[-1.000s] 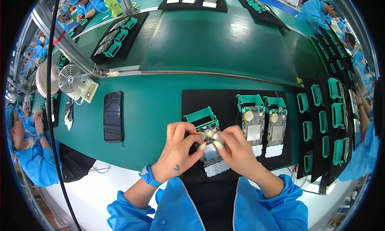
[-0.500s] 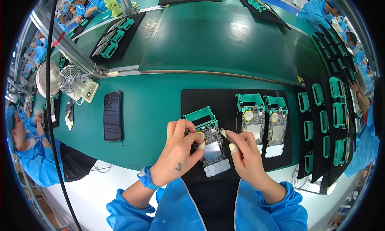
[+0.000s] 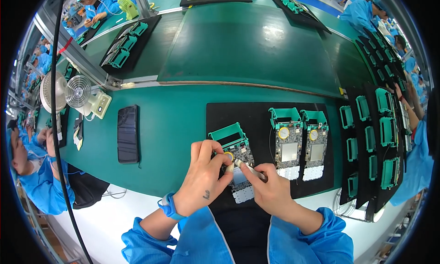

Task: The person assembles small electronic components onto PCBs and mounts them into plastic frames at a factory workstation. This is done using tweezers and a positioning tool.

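Observation:
A grey circuit board [image 3: 244,155] with a green plastic frame [image 3: 228,135] at its far end lies tilted on a black mat [image 3: 229,111]. My left hand [image 3: 200,174] is over its left side, thumb and index finger closed together by the round yellow-rimmed coin cell [image 3: 228,156]. Whatever they pinch is too small or hidden to name. My right hand [image 3: 270,187] reaches across from the right. Its index finger, in a pale finger cot, stretches onto the board beside the coin cell, apart from the thumb. Both hands partly cover the board's silver shield [image 3: 239,176].
Two similar boards [image 3: 289,149] [image 3: 314,149] lie on the mat's right side. A black phone [image 3: 128,134] and a small fan [image 3: 85,93] are at left. Upright black racks with green frames [image 3: 388,130] stand at right. Behind a ledge is another green surface [image 3: 247,48]; people work around.
My right hand has moved left, and its index finger has come down onto the board near the coin cell. The left hand stays almost where it was.

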Motion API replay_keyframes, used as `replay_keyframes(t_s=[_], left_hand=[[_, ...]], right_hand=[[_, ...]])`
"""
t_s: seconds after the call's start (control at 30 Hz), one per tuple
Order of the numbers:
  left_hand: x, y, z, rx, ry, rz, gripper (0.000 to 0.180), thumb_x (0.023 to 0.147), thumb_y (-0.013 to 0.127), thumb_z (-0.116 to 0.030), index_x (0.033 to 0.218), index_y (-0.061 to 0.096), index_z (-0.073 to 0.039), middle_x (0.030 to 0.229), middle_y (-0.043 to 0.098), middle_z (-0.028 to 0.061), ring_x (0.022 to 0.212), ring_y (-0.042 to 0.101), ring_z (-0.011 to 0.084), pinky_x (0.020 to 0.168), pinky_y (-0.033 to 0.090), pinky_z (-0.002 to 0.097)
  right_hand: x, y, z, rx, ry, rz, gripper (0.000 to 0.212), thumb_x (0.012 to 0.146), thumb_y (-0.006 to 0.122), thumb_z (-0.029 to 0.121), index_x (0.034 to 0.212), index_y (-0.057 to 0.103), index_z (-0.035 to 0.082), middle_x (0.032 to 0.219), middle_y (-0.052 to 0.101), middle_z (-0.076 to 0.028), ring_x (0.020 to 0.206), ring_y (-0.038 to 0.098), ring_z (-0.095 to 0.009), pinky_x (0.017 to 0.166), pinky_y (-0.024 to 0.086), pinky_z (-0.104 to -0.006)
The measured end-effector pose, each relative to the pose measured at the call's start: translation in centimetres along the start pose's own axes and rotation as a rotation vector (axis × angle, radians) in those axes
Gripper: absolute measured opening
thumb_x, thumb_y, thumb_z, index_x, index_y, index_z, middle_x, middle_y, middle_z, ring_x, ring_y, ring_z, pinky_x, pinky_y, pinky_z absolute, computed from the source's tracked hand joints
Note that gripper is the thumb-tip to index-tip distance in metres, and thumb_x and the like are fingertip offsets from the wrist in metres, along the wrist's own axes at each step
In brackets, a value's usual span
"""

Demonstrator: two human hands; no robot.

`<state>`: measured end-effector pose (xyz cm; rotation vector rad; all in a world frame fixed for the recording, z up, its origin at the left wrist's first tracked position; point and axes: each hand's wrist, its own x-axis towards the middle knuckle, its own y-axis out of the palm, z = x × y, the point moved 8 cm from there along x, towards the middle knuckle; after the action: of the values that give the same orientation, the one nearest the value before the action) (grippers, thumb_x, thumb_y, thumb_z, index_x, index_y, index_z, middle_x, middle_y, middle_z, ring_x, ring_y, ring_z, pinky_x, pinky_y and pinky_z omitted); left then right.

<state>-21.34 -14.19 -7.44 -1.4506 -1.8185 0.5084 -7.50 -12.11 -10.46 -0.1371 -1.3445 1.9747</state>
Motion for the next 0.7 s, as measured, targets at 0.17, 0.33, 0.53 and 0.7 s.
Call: replay_keyframes(t_s=[0.17,0.33,0.53,0.7], left_hand=[[-0.1,0.5,-0.4,0.042,0.021,-0.04,0.021,0.065,0.072,0.002,0.083,0.062,-0.002,0.099,0.047,0.0104,0.097,0.044,0.0302,0.08,0.043,0.036],[-0.4,0.7,-0.4,0.098,0.017,-0.055,0.026,0.066,0.071,0.003,0.09,0.06,-0.001,0.103,0.047,0.0129,0.098,0.044,0.0325,0.083,0.042,0.0393],[-2.3,4.1,-2.9,0.164,0.149,0.134,0.059,0.068,0.081,-0.025,0.117,0.055,-0.006,0.131,0.041,0.0172,0.13,0.033,0.0411,0.107,0.022,0.0613],[0.5,3.3,-0.8,0.218,0.267,0.228,0.054,0.067,0.077,-0.018,0.117,0.057,-0.008,0.133,0.042,0.0139,0.133,0.034,0.0371,0.109,0.018,0.0616]], right_hand=[[-0.6,0.6,0.6,-0.195,-0.118,-0.125,0.063,0.064,0.062,-0.005,0.123,0.063,0.016,0.092,0.049,-0.006,0.063,0.056,-0.016,0.048,0.046,-0.0258],[-0.6,0.8,-1.1,-0.013,-0.02,0.003,0.058,0.073,0.063,0.002,0.13,0.055,0.014,0.09,0.05,-0.004,0.066,0.057,-0.015,0.047,0.047,-0.0266],[-2.8,-6.2,-8.4,-0.05,0.323,-0.388,0.039,0.077,0.068,0.005,0.115,0.058,0.006,0.104,0.061,-0.007,0.073,0.067,-0.02,0.054,0.052,-0.0298],[-3.5,-8.9,-10.4,-0.306,0.325,-0.431,0.028,0.079,0.066,0.006,0.107,0.062,0.004,0.094,0.065,-0.006,0.068,0.066,-0.021,0.053,0.051,-0.03]])
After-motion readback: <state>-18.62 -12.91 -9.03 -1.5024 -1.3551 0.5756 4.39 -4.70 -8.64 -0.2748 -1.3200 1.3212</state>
